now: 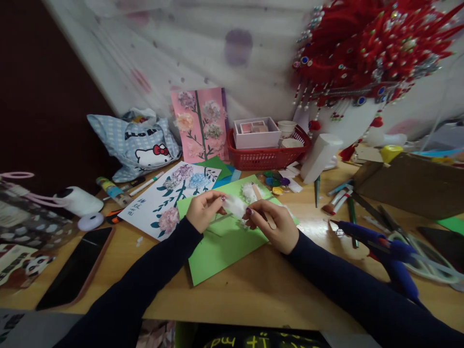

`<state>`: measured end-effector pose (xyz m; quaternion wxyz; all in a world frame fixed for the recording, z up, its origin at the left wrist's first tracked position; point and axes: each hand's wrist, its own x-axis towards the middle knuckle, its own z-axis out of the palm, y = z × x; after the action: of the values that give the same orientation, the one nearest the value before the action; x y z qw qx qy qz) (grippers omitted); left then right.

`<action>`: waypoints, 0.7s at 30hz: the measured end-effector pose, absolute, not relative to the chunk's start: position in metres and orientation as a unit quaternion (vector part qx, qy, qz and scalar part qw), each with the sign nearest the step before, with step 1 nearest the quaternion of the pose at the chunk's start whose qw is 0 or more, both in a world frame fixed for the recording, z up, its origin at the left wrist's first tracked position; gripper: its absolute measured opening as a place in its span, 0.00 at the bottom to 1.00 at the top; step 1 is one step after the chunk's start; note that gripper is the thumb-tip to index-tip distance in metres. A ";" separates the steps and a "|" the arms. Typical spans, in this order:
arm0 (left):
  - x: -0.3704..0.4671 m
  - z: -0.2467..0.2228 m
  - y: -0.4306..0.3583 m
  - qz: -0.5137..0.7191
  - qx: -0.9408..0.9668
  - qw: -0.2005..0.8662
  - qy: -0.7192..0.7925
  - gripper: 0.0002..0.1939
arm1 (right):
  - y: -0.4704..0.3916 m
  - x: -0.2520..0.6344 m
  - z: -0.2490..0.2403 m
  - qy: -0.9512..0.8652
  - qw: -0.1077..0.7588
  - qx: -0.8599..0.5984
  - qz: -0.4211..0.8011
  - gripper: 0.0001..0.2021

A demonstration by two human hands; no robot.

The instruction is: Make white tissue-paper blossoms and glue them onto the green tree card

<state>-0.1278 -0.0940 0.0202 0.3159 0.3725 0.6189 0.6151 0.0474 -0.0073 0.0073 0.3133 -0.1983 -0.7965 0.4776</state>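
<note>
My left hand (205, 209) pinches one end of a thin white piece of tissue paper (235, 206), and my right hand (277, 224) pinches its other end. A flat wooden stick (256, 191) also runs through the fingers of my right hand. Both hands are above a light green sheet of card (221, 253) lying on the table. Drawn stem lines and a crumpled white flower (248, 193) show on the card; part of it is hidden behind my right hand. Left of the card lies a white sheet (145, 215) with coloured paper flowers and painted leaves.
A blue hot glue gun (377, 246), scissors (395, 224) and brushes (337, 199) lie at the right. Paint pots (272, 181) sit behind the card, near a red basket (250, 159). A phone (78, 268) and a glue bottle (112, 191) are at the left. A pink flower picture (200, 130) stands behind.
</note>
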 end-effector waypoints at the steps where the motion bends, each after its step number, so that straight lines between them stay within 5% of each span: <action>1: -0.133 0.021 -0.096 0.621 0.373 0.308 0.617 0.14 | -0.008 0.047 0.008 -0.791 0.311 -0.201 0.488 0.10; 12: -0.178 0.012 -0.120 0.680 0.342 0.262 0.593 0.21 | -0.036 0.018 0.002 -0.934 0.220 -0.072 0.271 0.06; 17: -0.169 0.016 -0.119 0.664 0.363 0.291 0.585 0.21 | -0.021 0.042 0.018 -0.924 0.303 -0.068 0.223 0.15; 21: -0.152 0.024 -0.118 0.616 0.420 0.343 0.572 0.18 | -0.005 0.085 0.030 -0.846 0.412 -0.153 0.303 0.23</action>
<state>-0.1518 -0.1185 0.0244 0.3425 0.4196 0.5723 0.6157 0.0845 -0.0053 0.0298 0.4117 -0.1530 -0.8456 0.3035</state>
